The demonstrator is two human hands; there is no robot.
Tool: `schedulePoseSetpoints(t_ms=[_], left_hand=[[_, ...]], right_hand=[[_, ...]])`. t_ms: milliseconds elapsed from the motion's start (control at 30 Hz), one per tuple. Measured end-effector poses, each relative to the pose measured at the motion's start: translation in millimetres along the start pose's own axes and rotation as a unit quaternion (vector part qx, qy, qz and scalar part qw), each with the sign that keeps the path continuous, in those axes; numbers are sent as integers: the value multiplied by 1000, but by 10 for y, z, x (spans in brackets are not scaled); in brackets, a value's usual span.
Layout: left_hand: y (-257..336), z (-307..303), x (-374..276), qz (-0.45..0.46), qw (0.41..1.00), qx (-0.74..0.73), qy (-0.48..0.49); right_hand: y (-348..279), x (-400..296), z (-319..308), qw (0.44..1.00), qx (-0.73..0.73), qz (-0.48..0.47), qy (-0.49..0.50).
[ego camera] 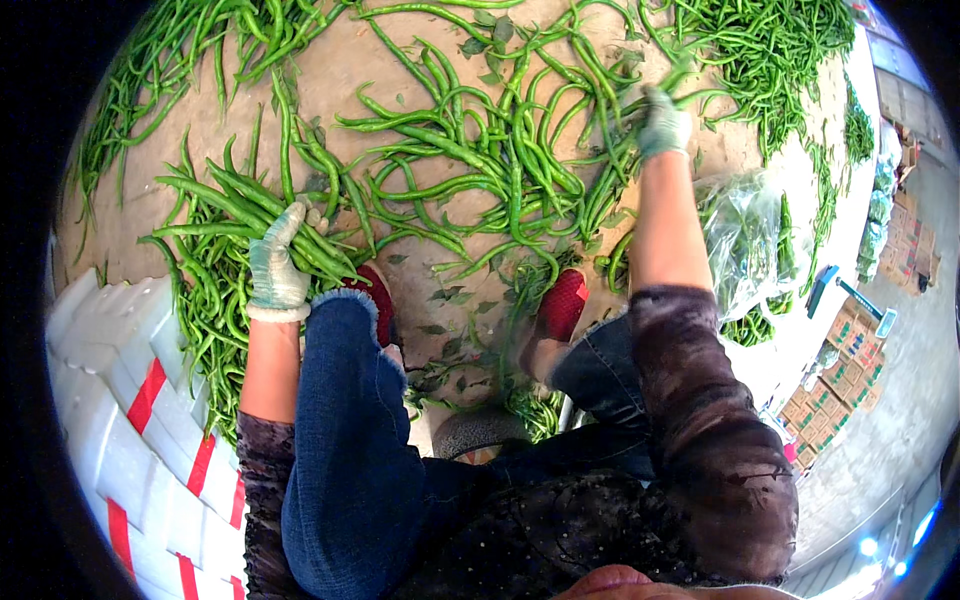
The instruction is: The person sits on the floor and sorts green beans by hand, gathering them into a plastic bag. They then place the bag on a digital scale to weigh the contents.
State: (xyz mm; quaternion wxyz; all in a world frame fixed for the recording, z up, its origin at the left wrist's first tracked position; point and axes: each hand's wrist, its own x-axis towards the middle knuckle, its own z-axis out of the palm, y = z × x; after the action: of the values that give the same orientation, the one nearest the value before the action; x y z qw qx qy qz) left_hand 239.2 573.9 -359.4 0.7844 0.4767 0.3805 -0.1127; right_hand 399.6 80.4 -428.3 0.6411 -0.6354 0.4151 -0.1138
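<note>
A bunch of long green chili peppers (pixel 240 202) is gripped in my left hand (pixel 279 262), which wears a pale knit glove and is above the left knee, over a heap of peppers (pixel 214 315). My right hand (pixel 664 127), gloved too and blurred, reaches out to the upper right among loose peppers; a blurred green pepper shows at its fingertips, but its hold is unclear. Between the hands, loose peppers (pixel 517 150) lie spread on the tan floor (pixel 420 285) with scattered green leaves (pixel 495 37).
White foam boxes (pixel 150 465) with red tape stand at the lower left. A clear plastic bag (pixel 742 240) holding peppers lies right of my right forearm. A large pepper pile (pixel 780 60) is at the upper right, cardboard boxes (pixel 832 390) farther right. Red shoes (pixel 561 306) stand on the floor.
</note>
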Motion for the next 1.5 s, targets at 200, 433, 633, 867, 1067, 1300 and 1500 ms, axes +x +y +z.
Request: schedulePoseSetpoints(t_ms=[200,433,633,867,1067,1300,1500], left_hand=[[-49,-75,133,-23,999,-33,-30],[-5,-90,105,-25,998,-35,-41],[-16,-67,120,-23,995,-42,-83],[2,59,32,-5,1000,1,11],[-4,11,113,-14,998,-33,-46],[6,-119,144,-33,999,-31,-29],[-67,71,202,-25,999,10,-45]], right_hand=[[-1003,188,-562,942,-296,-59,-148],[-1000,159,-716,962,-179,74,-192],[-580,-186,-580,937,-294,15,-187],[-629,-329,-9,754,-527,-170,-353],[-434,-20,-249,555,-739,-182,-336],[-488,-376,339,827,-459,-221,-239],[-118,289,598,798,-555,-129,-194]])
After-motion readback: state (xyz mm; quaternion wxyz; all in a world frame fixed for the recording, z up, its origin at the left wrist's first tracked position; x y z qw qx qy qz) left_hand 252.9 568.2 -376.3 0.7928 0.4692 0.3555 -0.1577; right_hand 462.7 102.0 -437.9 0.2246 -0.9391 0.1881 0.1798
